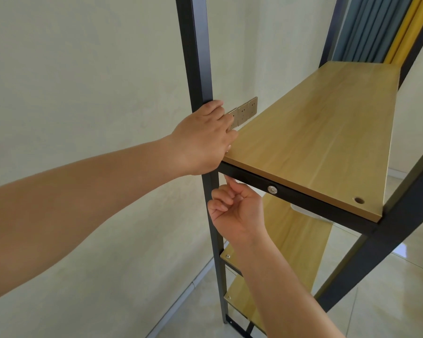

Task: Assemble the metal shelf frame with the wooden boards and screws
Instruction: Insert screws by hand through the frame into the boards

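While gripping black metal upright post [198, 69] beside light wooden board [327, 132], left hand [203, 140] clamped; right hand [235, 211] below board, fingers pinched together.

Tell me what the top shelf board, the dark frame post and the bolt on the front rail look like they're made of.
Board: wood or wood-look laminate, pale grain, satin sheen.
Frame post: likely painted metal tube, matte black, square edges.
Bolt: bare shiny silver metal.
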